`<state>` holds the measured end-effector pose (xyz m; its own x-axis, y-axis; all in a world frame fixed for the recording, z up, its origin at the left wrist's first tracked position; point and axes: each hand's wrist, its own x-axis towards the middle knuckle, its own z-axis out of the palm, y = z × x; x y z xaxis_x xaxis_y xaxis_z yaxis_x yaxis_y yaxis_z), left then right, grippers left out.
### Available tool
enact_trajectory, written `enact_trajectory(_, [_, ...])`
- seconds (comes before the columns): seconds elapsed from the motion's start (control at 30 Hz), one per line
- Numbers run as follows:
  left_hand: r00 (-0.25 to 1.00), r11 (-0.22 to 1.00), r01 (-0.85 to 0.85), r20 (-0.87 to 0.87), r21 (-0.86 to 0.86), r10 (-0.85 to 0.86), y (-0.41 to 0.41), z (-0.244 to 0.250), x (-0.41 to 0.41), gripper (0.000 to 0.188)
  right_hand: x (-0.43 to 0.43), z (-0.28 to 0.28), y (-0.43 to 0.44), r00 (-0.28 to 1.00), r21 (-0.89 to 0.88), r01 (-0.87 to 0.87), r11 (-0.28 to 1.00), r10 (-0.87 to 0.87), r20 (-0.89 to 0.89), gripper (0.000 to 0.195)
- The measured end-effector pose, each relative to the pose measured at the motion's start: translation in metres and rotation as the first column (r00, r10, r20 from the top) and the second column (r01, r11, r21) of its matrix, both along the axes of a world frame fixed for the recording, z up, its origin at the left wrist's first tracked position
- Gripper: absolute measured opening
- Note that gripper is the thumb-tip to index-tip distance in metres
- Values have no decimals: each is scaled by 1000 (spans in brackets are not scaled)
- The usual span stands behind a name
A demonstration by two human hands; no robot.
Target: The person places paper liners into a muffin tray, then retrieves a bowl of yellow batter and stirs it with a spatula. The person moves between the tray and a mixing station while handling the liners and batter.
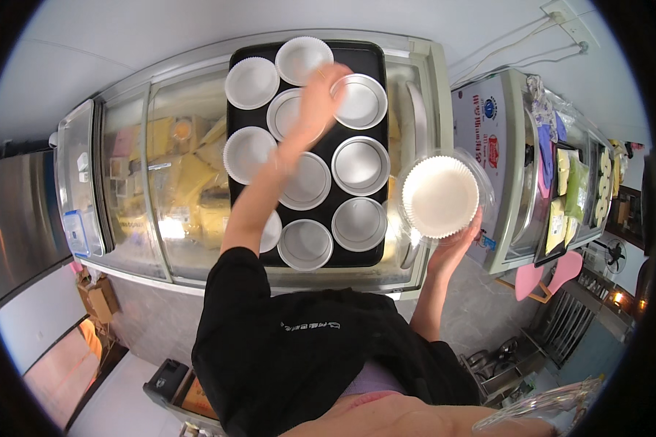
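My left hand (325,95), blurred, is over the black baking tray (358,57), beside the rim of a round metal cake pan (361,102). Its fingers look apart and I see nothing in them. White fluted paper liners show in the far middle pan (300,52), the far left pan (251,83) and the left pan below it (246,155). Bare metal shows in several others, such as the right-hand pan (361,165); my forearm partly covers some. To the tray's right my right hand (452,240) holds a clear plastic container (486,188) with a stack of paper liners (441,196).
Under the tray is a glass-topped chest freezer (188,262) with yellow packages inside. Metal trays (76,185) and a blue-rimmed plastic box (76,234) lie at its left end. A second freezer (505,109) stands right, with bags on top, near pink chairs (563,273).
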<state>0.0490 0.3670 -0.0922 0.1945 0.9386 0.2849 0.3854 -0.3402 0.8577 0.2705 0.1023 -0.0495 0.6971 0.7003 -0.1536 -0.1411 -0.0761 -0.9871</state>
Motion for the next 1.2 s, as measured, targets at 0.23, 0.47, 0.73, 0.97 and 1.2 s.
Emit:
enact_trajectory(0.23, [828, 820, 555, -178, 136, -531, -195, 54, 42, 31, -41, 16, 19, 992, 100, -107, 989, 113, -59, 66])
enact_trajectory(0.47, [827, 840, 532, -273, 102, -491, -218, 74, 26, 26, -57, 34, 10, 987, 54, -157, 986, 155, 44, 58])
enact_trajectory(0.73, [940, 896, 337, -152, 291, -304, -226, 83, 18, 22, -61, 34, 0, 987, 109, -160, 981, 158, 24, 62])
enact_trajectory(0.97, [907, 905, 420, 78, -63, -415, -210, 98, 8, 14, -62, 30, -6, 981, 82, -172, 982, 178, -71, 55])
enact_trajectory(1.2, [953, 983, 177, 259, -46, -160, -154, 118, -49, 12, -40, 1, -18, 990, -25, -115, 993, 112, -81, 60])
